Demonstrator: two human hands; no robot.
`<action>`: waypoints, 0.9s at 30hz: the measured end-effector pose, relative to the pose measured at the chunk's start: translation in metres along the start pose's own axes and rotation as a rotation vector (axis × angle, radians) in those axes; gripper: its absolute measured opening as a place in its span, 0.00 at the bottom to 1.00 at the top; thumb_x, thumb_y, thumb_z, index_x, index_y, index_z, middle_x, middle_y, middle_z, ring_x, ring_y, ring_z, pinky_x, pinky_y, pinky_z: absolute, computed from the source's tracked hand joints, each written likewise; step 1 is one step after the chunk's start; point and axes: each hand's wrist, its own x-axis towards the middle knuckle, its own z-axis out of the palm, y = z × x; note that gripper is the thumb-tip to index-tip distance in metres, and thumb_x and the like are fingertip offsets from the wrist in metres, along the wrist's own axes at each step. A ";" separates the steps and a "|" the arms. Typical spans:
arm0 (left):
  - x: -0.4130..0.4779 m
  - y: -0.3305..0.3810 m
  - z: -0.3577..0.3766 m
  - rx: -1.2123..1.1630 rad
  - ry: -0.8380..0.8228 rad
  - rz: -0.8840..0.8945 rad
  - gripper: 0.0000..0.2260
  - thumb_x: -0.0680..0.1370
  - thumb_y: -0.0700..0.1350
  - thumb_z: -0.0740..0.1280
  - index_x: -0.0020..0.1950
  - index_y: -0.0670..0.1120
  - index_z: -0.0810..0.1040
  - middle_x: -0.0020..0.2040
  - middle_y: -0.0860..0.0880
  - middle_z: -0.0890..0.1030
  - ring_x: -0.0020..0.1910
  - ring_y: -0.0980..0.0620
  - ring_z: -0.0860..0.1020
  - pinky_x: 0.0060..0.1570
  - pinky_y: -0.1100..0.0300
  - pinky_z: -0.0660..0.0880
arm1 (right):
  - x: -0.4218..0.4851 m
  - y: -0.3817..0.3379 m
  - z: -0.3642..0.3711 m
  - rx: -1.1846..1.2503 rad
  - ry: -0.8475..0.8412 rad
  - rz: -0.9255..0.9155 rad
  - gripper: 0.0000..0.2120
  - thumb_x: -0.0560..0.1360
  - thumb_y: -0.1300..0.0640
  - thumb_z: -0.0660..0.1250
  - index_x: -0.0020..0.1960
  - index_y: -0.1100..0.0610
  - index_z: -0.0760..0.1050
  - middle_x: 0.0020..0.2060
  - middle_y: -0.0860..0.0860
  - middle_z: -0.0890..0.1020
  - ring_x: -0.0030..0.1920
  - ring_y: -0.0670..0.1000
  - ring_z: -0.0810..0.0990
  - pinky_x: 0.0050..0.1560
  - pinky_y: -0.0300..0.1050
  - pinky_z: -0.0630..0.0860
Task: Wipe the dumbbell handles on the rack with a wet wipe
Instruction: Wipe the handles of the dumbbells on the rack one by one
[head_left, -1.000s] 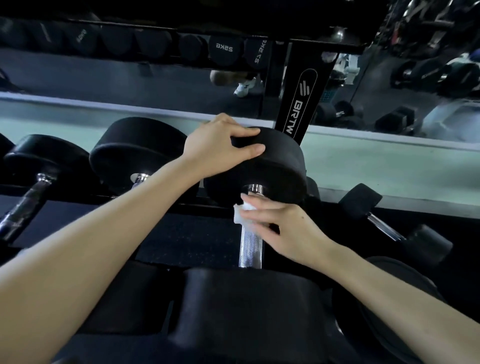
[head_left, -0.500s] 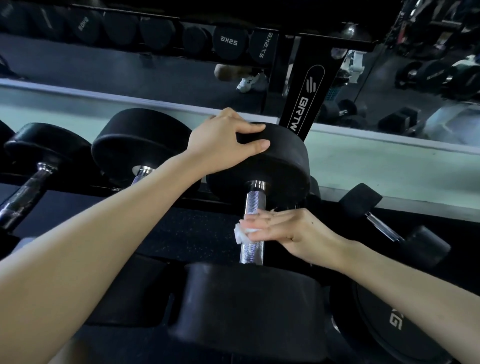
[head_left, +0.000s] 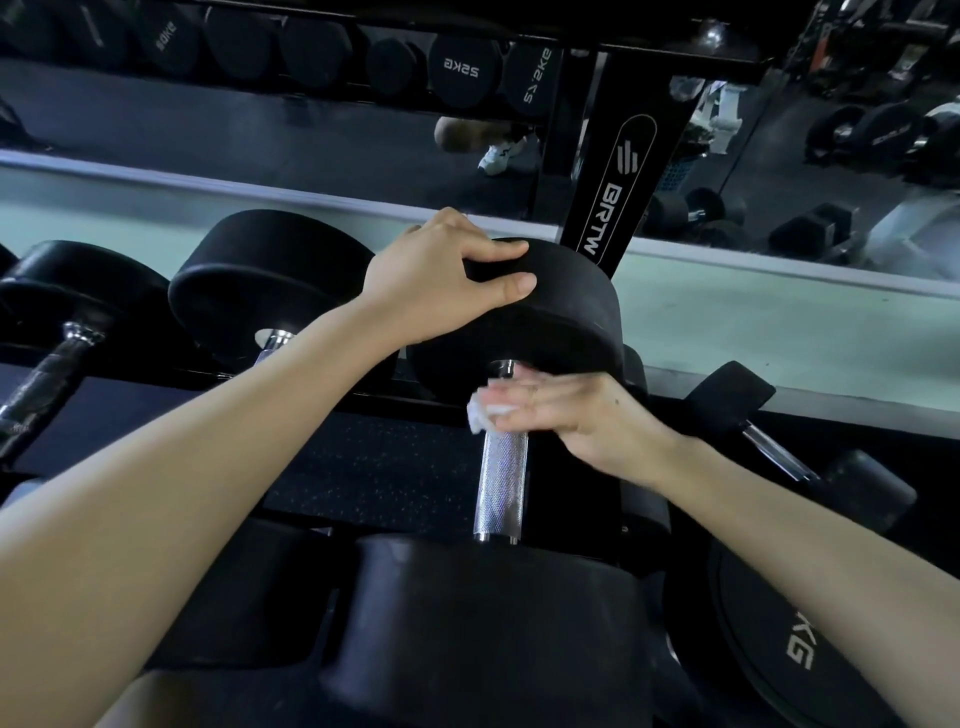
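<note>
- Dumbbell (head_left: 488, 634): black and round-headed, laid in the centre with its heads near and far.
- Handle (head_left: 501, 483): knurled metal, bare along its near part.
- Wet wipe (head_left: 480, 413): white and crumpled, held against the far end of the handle, just below the far head (head_left: 566, 317).
- Right hand (head_left: 571, 410): laid across the handle from the right, with the fingers extended over the wipe. The hand is blurred and the thumb hidden, so its grasp cannot be told.
- Left hand (head_left: 441, 280): the far head is grasped from above, fingers curled over its top and thumb on its rim.
- Neighbouring dumbbell (head_left: 270, 275): set just left.
- Small dumbbell (head_left: 779, 452): set to the right.
- Rack upright (head_left: 618, 171): marked BRTW, behind the far head.
</note>
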 end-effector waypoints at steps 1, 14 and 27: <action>0.000 0.000 0.001 0.003 0.001 0.002 0.18 0.72 0.64 0.63 0.62 0.66 0.73 0.61 0.62 0.70 0.61 0.59 0.70 0.50 0.62 0.64 | 0.001 0.002 -0.001 -0.015 0.024 0.017 0.18 0.71 0.77 0.58 0.54 0.66 0.80 0.58 0.60 0.79 0.64 0.53 0.74 0.70 0.51 0.66; -0.002 0.002 -0.001 0.016 -0.005 0.006 0.17 0.73 0.63 0.64 0.62 0.65 0.74 0.63 0.59 0.71 0.60 0.58 0.72 0.57 0.58 0.70 | 0.007 0.002 -0.005 -0.092 0.041 -0.038 0.20 0.70 0.77 0.55 0.54 0.66 0.80 0.57 0.60 0.80 0.62 0.57 0.76 0.67 0.55 0.69; -0.003 0.006 -0.003 -0.038 -0.029 0.008 0.18 0.73 0.61 0.65 0.62 0.63 0.75 0.63 0.58 0.71 0.61 0.59 0.72 0.62 0.58 0.68 | -0.008 -0.037 -0.012 0.242 0.292 0.456 0.14 0.72 0.70 0.63 0.49 0.58 0.84 0.48 0.46 0.85 0.56 0.40 0.79 0.61 0.36 0.73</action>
